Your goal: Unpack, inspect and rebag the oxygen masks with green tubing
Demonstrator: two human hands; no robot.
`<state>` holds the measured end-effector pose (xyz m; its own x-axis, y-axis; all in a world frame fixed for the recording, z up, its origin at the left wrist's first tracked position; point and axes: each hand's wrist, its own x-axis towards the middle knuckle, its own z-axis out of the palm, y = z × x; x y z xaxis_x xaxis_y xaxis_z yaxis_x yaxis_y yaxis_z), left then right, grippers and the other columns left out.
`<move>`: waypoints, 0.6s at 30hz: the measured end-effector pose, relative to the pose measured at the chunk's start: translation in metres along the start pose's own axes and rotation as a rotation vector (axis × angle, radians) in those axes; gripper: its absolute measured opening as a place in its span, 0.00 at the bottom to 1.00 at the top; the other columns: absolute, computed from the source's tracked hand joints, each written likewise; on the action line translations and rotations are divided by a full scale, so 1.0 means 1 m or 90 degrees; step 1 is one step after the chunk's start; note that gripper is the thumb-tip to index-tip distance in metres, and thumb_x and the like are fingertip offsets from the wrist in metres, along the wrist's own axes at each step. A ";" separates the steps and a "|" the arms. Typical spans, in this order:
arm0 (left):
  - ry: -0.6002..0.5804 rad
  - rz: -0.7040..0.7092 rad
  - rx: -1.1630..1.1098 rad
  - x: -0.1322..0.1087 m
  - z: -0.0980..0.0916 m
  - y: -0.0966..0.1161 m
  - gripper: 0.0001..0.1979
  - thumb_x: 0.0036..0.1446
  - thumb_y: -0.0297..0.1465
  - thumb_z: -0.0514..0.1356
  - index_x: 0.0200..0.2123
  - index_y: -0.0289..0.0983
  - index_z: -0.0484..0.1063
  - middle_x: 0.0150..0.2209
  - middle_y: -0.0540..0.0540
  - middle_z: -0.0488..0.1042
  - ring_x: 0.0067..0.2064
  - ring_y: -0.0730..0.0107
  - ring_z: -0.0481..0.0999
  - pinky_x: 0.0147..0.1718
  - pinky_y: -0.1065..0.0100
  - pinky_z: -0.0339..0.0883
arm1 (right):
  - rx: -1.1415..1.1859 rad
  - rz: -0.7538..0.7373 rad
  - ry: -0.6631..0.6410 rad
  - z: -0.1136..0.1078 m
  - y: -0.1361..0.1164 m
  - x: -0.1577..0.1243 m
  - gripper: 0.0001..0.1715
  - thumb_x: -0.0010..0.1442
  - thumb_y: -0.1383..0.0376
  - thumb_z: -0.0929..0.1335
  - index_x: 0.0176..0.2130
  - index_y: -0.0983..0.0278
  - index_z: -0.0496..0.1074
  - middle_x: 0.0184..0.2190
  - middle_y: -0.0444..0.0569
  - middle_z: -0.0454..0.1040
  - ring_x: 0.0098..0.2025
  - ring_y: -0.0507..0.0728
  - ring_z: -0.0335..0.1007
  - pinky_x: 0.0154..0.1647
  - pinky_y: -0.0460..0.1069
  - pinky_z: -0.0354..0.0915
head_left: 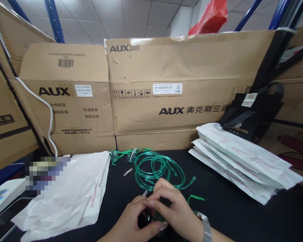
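Note:
My left hand and my right hand meet at the bottom middle, fingers curled together around a small dark object that I cannot make out. A wristwatch sits on my right wrist. Just beyond my hands a coil of green tubing lies on the black table. A clear green mask piece with a green strap lies at the coil's far left. A loose green strip sits to the right of my right hand. Two small metal clips lie near the coil.
A pile of opened white plastic pouches lies at the left. A stack of sealed white packets lies at the right. AUX cardboard boxes wall the back. A black bag leans at the right. A white cable hangs at the left.

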<state>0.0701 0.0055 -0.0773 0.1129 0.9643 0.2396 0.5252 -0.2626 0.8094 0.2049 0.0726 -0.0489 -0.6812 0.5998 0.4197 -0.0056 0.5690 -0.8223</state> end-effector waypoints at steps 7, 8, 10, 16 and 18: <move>0.056 -0.071 -0.148 0.003 -0.004 -0.003 0.10 0.52 0.35 0.55 0.26 0.36 0.71 0.28 0.48 0.72 0.32 0.69 0.69 0.33 0.70 0.62 | 0.013 -0.035 -0.042 -0.007 -0.002 0.001 0.09 0.55 0.63 0.66 0.37 0.59 0.73 0.36 0.48 0.68 0.40 0.53 0.64 0.42 0.49 0.63; 0.077 -0.085 -0.183 0.004 -0.008 -0.003 0.10 0.52 0.36 0.55 0.26 0.36 0.71 0.27 0.49 0.72 0.32 0.69 0.69 0.32 0.71 0.62 | 0.010 -0.023 -0.031 -0.009 0.000 0.003 0.14 0.54 0.62 0.66 0.43 0.58 0.70 0.41 0.49 0.67 0.43 0.54 0.63 0.44 0.50 0.62; 0.135 -0.117 -0.263 0.008 -0.017 -0.003 0.11 0.51 0.37 0.56 0.26 0.35 0.72 0.25 0.50 0.72 0.30 0.70 0.69 0.31 0.71 0.62 | 0.014 0.030 -0.003 -0.013 0.005 0.007 0.26 0.52 0.61 0.68 0.51 0.57 0.62 0.47 0.50 0.65 0.46 0.55 0.63 0.45 0.51 0.63; 0.337 -0.207 -0.591 0.016 -0.040 -0.010 0.10 0.46 0.35 0.62 0.31 0.33 0.72 0.31 0.47 0.75 0.35 0.69 0.73 0.40 0.68 0.65 | 0.076 0.218 -0.028 -0.016 0.023 0.016 0.22 0.47 0.57 0.70 0.41 0.65 0.69 0.26 0.45 0.72 0.26 0.51 0.67 0.29 0.47 0.64; 0.367 -0.229 -0.659 0.017 -0.043 -0.011 0.10 0.45 0.32 0.63 0.31 0.33 0.73 0.31 0.46 0.76 0.35 0.69 0.74 0.39 0.68 0.66 | 0.109 0.275 -0.091 -0.017 0.024 0.017 0.16 0.47 0.57 0.69 0.32 0.67 0.71 0.15 0.39 0.66 0.18 0.48 0.62 0.20 0.44 0.59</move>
<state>0.0305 0.0231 -0.0590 -0.4255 0.8998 -0.0961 -0.4946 -0.1423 0.8574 0.2054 0.1062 -0.0550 -0.7411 0.6710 -0.0215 0.1884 0.1771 -0.9660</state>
